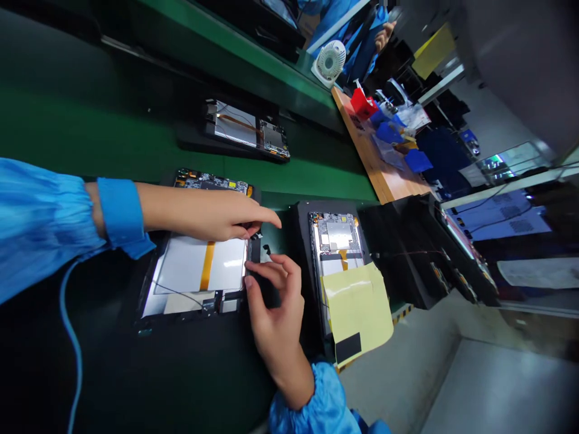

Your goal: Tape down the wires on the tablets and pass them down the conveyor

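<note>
An opened tablet [226,262] lies in front of me, with silver battery panels, an orange ribbon cable [207,265] and a circuit board at its far end. My left hand [242,218] reaches across the tablet from the left, a blue wrist strap [122,211] on that arm. One finger points right while the others curl at the tablet's right edge; what they hold is hidden. At the same edge, nearer me, my right hand [280,301] brings thumb and forefinger close together. Anything between those tips is too small to make out. A small black piece [266,248] shows between the hands.
Another opened tablet [339,235] stands to the right, partly under a yellow sheet [357,307]. A third opened tablet [244,126] lies farther back on the green surface. Black trays [407,259], a white fan [330,60] and a wooden shelf [362,144] are beyond. Another person's hand [384,36] shows at top.
</note>
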A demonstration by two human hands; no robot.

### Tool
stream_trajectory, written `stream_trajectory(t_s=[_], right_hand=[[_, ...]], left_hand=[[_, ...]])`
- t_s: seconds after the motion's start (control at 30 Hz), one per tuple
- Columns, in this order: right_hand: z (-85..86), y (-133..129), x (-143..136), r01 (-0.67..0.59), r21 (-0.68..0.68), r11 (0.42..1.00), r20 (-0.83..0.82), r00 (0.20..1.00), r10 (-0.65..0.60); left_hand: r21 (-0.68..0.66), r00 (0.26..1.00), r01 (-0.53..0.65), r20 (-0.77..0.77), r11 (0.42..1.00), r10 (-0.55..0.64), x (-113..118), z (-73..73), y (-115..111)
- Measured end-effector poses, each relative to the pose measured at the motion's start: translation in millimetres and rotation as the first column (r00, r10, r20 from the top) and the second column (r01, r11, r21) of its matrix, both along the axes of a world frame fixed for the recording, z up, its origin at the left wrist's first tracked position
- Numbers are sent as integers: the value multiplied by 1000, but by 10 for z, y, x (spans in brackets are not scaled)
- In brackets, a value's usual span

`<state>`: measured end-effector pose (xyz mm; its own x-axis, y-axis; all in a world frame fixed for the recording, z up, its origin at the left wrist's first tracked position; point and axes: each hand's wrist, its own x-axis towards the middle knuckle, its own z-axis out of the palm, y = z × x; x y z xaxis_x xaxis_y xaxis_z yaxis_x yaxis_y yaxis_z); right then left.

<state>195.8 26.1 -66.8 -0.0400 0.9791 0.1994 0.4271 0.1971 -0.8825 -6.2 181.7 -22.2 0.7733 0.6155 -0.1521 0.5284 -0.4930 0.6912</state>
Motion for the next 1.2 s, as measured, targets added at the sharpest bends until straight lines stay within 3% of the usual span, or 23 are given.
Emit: stream_trajectory(t_s=[0.13,0.23,0.4,0.63,0.9,1.2], right_hand=[[-62,-50,7,-44,116,992,114,993,30],[-48,-66,14,-66,124,990,122,991,51],[139,80,68,-63,-62,996,36,997,66],[301,348,128,-180,-277,944,-70,983,167],[356,425,114,-198,-360,912,-201,971,132],[324,460,68,-199,-377,905,-81,980,181]], left_hand=[[-68,999,28,21,997,-27,-9,9,131],[-79,998,48,32,996,-46,-2,2,233],[-91,999,36,37,995,-33,-3,-13,294],[-144,995,17,96,989,-3,-32,-58,286],[-131,998,-9,63,991,18,-10,-44,280],[-135,995,12,102,991,2,-23,-106,291]])
